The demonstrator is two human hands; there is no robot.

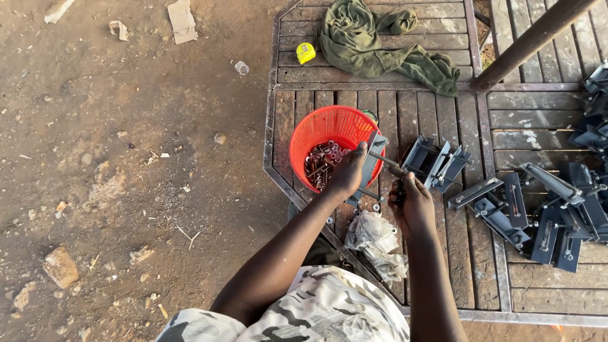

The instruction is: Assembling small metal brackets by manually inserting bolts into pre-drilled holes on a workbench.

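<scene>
Red basket (326,123) of bolts on slatted wooden table (405,107). Left hand (349,172) closed on grey metal bracket (370,166) at basket's right rim. Right hand (413,204) just right, gripping a dark tool (398,172) against bracket. More brackets (544,209) piled far right

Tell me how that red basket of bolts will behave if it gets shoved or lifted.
The red basket looks like thin plastic mesh, so its wall would probably flex. The bolts heaped at its bottom likely make it bottom-heavy: it should slide rather than tip. Lifted by the rim, it may sag.
</scene>
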